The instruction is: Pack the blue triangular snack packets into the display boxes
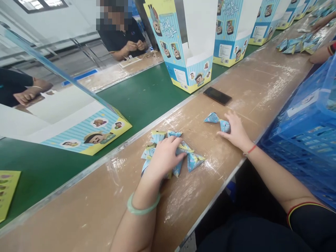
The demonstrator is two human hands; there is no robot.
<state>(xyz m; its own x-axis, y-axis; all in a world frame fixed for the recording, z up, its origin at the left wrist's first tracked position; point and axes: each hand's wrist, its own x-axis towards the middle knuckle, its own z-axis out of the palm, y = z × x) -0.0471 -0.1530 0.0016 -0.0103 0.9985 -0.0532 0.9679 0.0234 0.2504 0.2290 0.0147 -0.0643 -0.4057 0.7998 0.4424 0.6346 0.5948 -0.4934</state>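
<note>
My left hand (165, 156) lies palm down on a cluster of several small blue and yellow triangular packets (194, 160) on the brown worktop (91, 206). Its fingers are spread over them. My right hand (236, 131) rests further right, fingertips on two more blue packets (213, 118) that lie apart from the cluster. A pale green bangle (143, 209) circles my left wrist and a red string (251, 150) my right.
A black phone (217, 95) lies beyond my right hand. Printed cartons (183, 45) stand on the green conveyor belt (141, 98), one lying tipped at left (86, 133). Blue crates (309, 136) sit at my right. Other people's hands work across the belt and far right beside more packets (298, 43).
</note>
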